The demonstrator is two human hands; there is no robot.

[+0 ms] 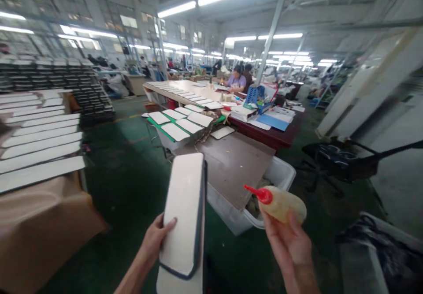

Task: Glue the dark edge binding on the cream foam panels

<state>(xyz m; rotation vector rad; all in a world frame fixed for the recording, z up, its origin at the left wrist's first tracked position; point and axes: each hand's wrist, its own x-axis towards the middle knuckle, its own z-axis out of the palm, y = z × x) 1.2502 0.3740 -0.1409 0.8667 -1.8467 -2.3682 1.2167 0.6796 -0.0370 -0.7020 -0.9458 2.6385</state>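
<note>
My left hand (160, 236) is closed on the left edge of a white panel (183, 210) with rounded corners and a dark rim, its thumb lying on the face. Under that panel a second pale board (178, 282) shows at the bottom. In my right hand (289, 241) is a squeeze bottle (284, 203) of yellowish stuff, gripped around its body. The bottle's red nozzle (257, 192) points left toward the panel, apart from it. Beyond both hands lies a brown board (231, 161) resting on a white plastic bin (280, 170).
Several white panels (176, 132) lie on a green-edged surface ahead, and more panels (39, 139) line a table at left. A dark red desk (280, 138) holds papers and a blue rack (254, 95). A swivel chair (340, 157) stands at right. A person (236, 80) sits farther back.
</note>
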